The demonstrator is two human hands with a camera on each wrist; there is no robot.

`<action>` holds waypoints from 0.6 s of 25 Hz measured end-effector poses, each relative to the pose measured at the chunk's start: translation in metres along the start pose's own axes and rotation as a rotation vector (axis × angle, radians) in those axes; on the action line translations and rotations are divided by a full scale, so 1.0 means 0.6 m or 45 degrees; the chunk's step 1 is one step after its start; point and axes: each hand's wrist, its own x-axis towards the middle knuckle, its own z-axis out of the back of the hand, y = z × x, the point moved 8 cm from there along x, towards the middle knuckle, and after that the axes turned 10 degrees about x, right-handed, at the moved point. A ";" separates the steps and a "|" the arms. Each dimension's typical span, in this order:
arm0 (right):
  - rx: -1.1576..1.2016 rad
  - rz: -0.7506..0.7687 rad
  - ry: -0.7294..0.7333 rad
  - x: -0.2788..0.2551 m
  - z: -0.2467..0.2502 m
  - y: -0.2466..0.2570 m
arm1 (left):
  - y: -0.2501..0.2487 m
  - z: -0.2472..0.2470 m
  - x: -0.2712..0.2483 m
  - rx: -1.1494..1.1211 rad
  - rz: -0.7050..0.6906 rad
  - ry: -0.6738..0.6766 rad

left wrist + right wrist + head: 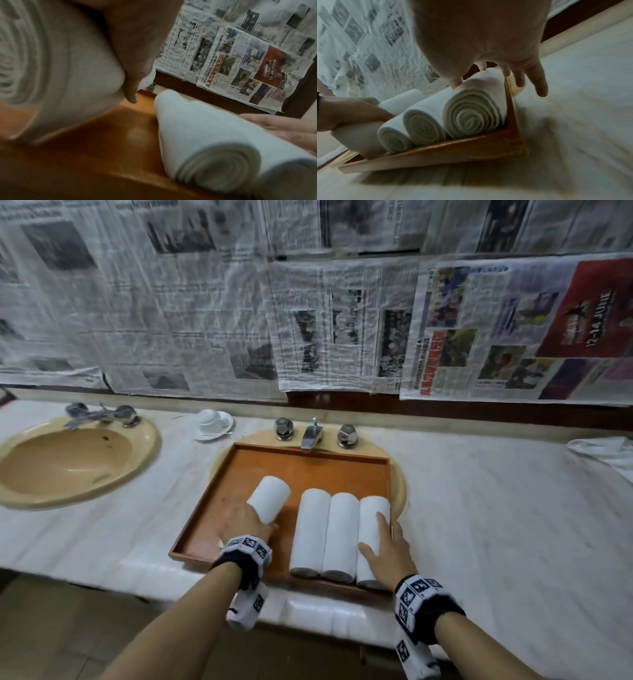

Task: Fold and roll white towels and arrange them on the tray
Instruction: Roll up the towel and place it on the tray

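Rolled white towels: four. Three (325,534) lie side by side, touching, under and just left of the right-hand fingers (383,520); one (269,498) is held at the left-hand fingers (130,93).
Wooden tray (308,462): one, beneath both hands.
Hands: two, left hand (241,523) and right hand (387,553).
Basins: two, one (68,460) far left of the fingers, one (399,491) under the tray.
Tap sets: two (101,414) (312,434).
Cup on saucer (214,422): one.
Loose white cloth (606,453): one, on the worktop (496,508) far right of the fingers.
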 end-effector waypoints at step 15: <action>0.355 -0.103 0.017 -0.011 -0.025 -0.006 | -0.043 -0.073 0.018 0.096 -0.168 0.372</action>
